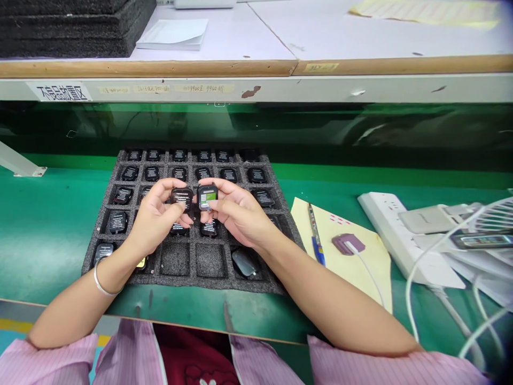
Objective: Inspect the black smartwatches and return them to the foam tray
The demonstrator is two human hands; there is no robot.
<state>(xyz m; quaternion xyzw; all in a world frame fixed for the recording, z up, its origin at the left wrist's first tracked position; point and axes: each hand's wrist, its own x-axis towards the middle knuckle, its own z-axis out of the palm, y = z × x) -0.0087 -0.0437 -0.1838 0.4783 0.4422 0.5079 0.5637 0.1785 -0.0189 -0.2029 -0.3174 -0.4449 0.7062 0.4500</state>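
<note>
My left hand (pixel 158 214) pinches a black smartwatch body (pixel 181 197) whose dark screen carries lines of white text. Close beside it, my right hand (pixel 236 211) grips a second watch body (pixel 208 195), its lit screen showing green and white. Both are held up over a dark grey foam tray (pixel 208 260) on the green bench. Rows of similar black watch bodies (pixel 118 221) sit in the tray's pockets, most with white text on their screens. One near the front right, a blank glossy watch (pixel 245 262), lies slightly tilted. My forearms hide some of the pockets.
Right of the tray lies yellow paper (pixel 364 278) with a blue pen (pixel 316 240) and a purple charger (pixel 348 244) on a white cable. Farther right is a white power strip (pixel 404 235) with plugs and loose cables. A shelf (pixel 280 32) spans the back, holding black foam (pixel 68 27).
</note>
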